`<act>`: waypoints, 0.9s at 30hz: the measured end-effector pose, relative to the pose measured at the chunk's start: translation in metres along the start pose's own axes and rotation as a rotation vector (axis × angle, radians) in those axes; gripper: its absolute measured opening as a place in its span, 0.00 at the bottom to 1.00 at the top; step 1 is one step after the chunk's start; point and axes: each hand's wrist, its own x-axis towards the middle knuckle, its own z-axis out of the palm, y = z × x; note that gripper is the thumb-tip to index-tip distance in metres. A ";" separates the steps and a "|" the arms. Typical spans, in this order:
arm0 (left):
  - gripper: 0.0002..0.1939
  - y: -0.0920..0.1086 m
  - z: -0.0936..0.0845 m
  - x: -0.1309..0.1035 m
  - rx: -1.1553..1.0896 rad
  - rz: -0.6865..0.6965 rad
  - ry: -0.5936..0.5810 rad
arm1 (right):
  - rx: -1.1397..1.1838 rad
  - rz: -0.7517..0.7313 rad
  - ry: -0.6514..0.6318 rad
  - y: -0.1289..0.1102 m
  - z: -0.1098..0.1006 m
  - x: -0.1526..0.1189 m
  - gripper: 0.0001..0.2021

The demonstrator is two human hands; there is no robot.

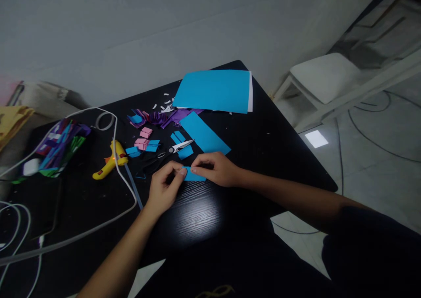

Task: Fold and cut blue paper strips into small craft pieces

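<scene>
Between my two hands is a small blue piece of paper [194, 175], just above the black table. My left hand [167, 185] pinches its left end with thumb and forefinger. The fingers of my right hand [215, 170] are closed on its upper edge. Right beyond my hands lie scissors [181, 145] with dark handles, resting partly over a small blue paper piece [186, 152]. A larger blue paper strip [205, 133] slants behind my right hand. Small folded pink pieces [142, 144] and folded blue pieces [153, 146] sit to the left of the scissors.
A yellow glue gun [110, 160] lies left of my hands, a white cable [126, 182] looping across it. Blue sheets [213, 90] cover the table's far side, near purple paper [180, 116] and white scraps. Coloured strips [61, 147] lie far left. A white stool [325, 76] stands right.
</scene>
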 end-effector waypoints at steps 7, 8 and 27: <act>0.07 0.001 0.002 -0.001 -0.039 -0.006 0.006 | -0.035 -0.007 -0.008 0.001 0.001 -0.002 0.08; 0.07 0.001 0.002 -0.001 -0.031 -0.001 0.004 | -0.003 0.013 -0.011 0.001 0.002 -0.003 0.08; 0.23 -0.010 0.000 -0.003 0.004 0.108 -0.106 | 0.174 0.262 0.000 -0.006 -0.001 0.004 0.06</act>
